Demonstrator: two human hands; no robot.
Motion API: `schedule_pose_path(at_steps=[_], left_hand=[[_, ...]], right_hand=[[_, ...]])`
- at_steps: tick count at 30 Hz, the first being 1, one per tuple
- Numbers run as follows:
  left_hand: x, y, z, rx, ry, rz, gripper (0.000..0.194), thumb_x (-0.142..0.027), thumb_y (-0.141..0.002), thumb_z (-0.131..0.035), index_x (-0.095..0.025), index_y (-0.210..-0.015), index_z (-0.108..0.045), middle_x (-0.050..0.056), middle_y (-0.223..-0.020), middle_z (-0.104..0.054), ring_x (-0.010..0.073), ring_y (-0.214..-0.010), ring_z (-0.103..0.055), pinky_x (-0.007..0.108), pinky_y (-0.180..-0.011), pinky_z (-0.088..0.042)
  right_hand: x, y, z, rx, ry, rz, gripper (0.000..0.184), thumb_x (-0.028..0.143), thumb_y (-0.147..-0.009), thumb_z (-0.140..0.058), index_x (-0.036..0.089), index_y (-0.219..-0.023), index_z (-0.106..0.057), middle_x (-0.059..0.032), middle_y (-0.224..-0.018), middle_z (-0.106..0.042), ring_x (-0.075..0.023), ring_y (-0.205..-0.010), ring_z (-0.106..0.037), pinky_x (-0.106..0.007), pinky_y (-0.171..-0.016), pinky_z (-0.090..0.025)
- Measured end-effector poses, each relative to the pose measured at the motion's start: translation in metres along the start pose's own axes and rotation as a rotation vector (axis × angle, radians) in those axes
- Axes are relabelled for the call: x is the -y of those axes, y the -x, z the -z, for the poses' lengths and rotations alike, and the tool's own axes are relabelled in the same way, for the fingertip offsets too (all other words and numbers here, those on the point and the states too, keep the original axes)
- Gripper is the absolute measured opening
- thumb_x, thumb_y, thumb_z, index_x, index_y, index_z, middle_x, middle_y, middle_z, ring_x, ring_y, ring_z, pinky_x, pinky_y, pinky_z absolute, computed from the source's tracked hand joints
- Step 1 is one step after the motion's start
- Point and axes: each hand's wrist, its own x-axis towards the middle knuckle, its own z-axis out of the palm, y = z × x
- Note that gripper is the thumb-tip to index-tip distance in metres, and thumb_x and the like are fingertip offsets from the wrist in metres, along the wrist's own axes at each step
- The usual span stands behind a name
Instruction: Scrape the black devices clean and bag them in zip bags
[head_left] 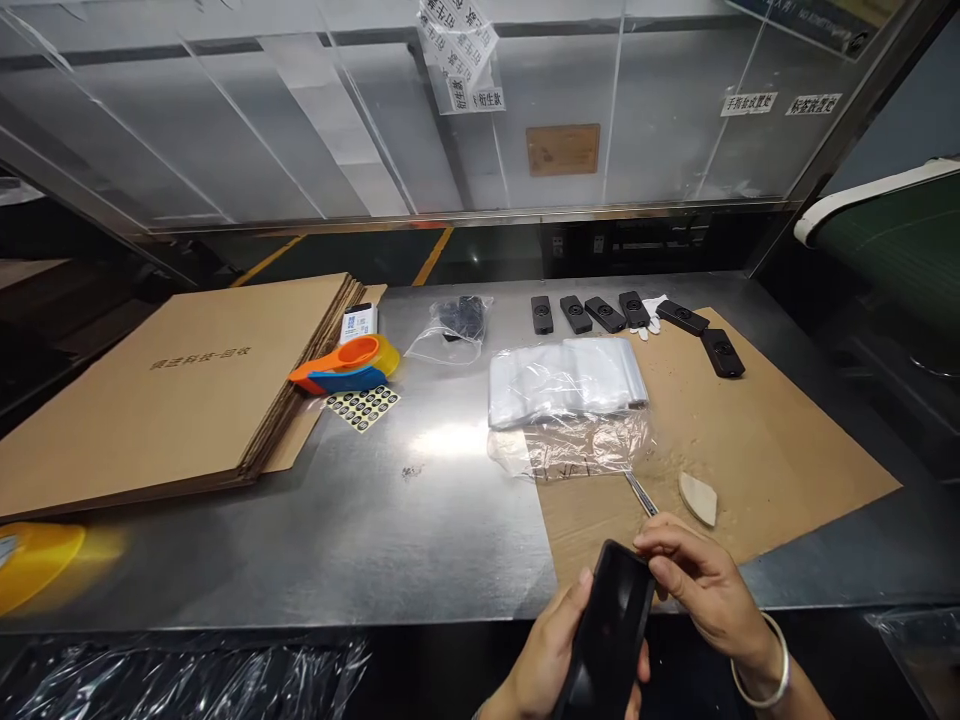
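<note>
Black casing, probably light, stiff; best held along edges; left hand clasps it; right hand at corner, grip unclear.

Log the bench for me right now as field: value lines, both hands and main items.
Left hand: holding black case
Right hand: fingers at the case's upper end
Metal tool: just beyond the right fingers; whether held is unclear
Clear bags: mid-bench, partly over brown sheet
Black units: six, behind and right of the bags
Tan piece: on brown sheet
Left side: cardboard stack, tape dispenser, sticker sheet
</note>
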Motion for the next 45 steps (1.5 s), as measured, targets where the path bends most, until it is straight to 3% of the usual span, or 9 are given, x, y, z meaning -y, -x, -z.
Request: schedule_pose_path(at_steps=[7, 11, 16, 20, 23, 26, 32, 37, 45], left_hand=[[0.002, 0.003, 0.0, -0.03, -0.033, -0.063, 0.061, -0.056, -0.086, -0.025, -0.005, -0.083, -0.06, 0.011, -0.051, -0.061, 0.0152, -0.037, -0.056, 0.019, -0.034, -0.038], [0.002, 0.004, 0.003, -0.037, -0.072, -0.029, 0.061, -0.06, -0.083, -0.031, -0.007, -0.082, -0.061, 0.01, -0.055, -0.063, 0.0151, -0.039, -0.057, 0.02, -0.035, -0.038], [0.002, 0.001, 0.007, -0.029, -0.067, -0.053, 0.062, -0.062, -0.082, -0.032, -0.009, -0.072, -0.061, 0.009, -0.051, -0.061, 0.0147, -0.036, -0.054, 0.02, -0.034, -0.034], [0.003, 0.0, 0.007, -0.031, -0.008, -0.005, 0.061, -0.06, -0.083, -0.031, -0.008, -0.075, -0.062, 0.009, -0.053, -0.062, 0.0149, -0.037, -0.056, 0.019, -0.033, -0.035], [0.004, -0.001, 0.007, -0.017, 0.102, 0.115, 0.067, -0.062, -0.083, -0.027, -0.006, -0.072, -0.062, 0.009, -0.051, -0.06, 0.0148, -0.036, -0.056, 0.02, -0.032, -0.037], [-0.001, -0.003, 0.006, -0.067, 0.18, 0.178, 0.075, -0.07, -0.079, -0.026, -0.005, -0.064, -0.061, 0.009, -0.048, -0.057, 0.0135, -0.037, -0.055, 0.019, -0.033, -0.041], [-0.015, -0.007, 0.007, -0.201, 0.307, -0.042, 0.063, -0.065, -0.079, -0.037, -0.007, -0.071, -0.061, 0.004, -0.063, -0.058, 0.0101, -0.044, -0.055, 0.021, -0.041, -0.049], [-0.027, -0.007, 0.008, -0.228, 0.358, -0.208, 0.055, -0.061, -0.081, -0.038, -0.01, -0.076, -0.06, 0.004, -0.068, -0.058, 0.0105, -0.049, -0.055, 0.021, -0.045, -0.048], [-0.038, -0.005, 0.008, -0.362, 0.37, -0.419, 0.057, -0.059, -0.083, -0.035, -0.01, -0.075, -0.061, 0.005, -0.067, -0.059, 0.0109, -0.052, -0.055, 0.019, -0.048, -0.045]], right_hand=[[0.004, -0.001, 0.007, 0.126, 0.02, -0.01, 0.012, 0.027, -0.087, -0.052, 0.023, -0.093, -0.061, -0.0016, -0.084, -0.046, -0.0075, -0.065, -0.046, -0.02, -0.054, -0.04], [0.003, 0.0, 0.005, 0.111, -0.021, -0.079, 0.016, 0.029, -0.087, -0.051, 0.017, -0.076, -0.056, -0.0009, -0.078, -0.043, -0.0073, -0.06, -0.044, -0.02, -0.05, -0.04], [0.002, 0.0, 0.003, 0.101, 0.043, -0.104, 0.018, 0.03, -0.088, -0.049, 0.019, -0.094, -0.061, -0.0041, -0.084, -0.046, -0.0102, -0.066, -0.048, -0.022, -0.052, -0.043], [0.004, -0.001, 0.002, 0.092, 0.069, -0.074, 0.018, 0.03, -0.088, -0.049, 0.017, -0.079, -0.057, -0.0022, -0.078, -0.045, -0.0093, -0.063, -0.046, -0.021, -0.051, -0.042], [-0.004, -0.001, 0.001, 0.034, 0.113, -0.101, 0.024, 0.036, -0.089, -0.045, 0.017, -0.074, -0.049, -0.0014, -0.075, -0.046, -0.0085, -0.059, -0.045, -0.021, -0.049, -0.043], [-0.026, -0.003, 0.005, -0.16, 0.505, -0.105, 0.026, 0.036, -0.093, -0.034, 0.017, -0.083, -0.049, -0.0017, -0.074, -0.05, -0.0109, -0.062, -0.05, -0.023, -0.055, -0.046], [-0.071, -0.012, 0.013, -0.368, 1.008, -0.13, 0.026, 0.033, -0.088, -0.04, 0.014, -0.096, -0.054, -0.0137, -0.088, -0.052, -0.0296, -0.089, -0.046, -0.048, -0.08, -0.039], [-0.084, -0.011, 0.016, -0.324, 1.104, -0.127, 0.021, 0.031, -0.087, -0.037, 0.016, -0.082, -0.052, -0.0104, -0.08, -0.048, -0.0271, -0.08, -0.048, -0.043, -0.073, -0.042], [-0.021, 0.02, -0.003, -0.039, 0.708, -0.139, 0.018, 0.033, -0.093, -0.033, 0.022, -0.103, -0.042, 0.0003, -0.072, -0.054, -0.0124, -0.061, -0.054, -0.022, -0.06, -0.046]])
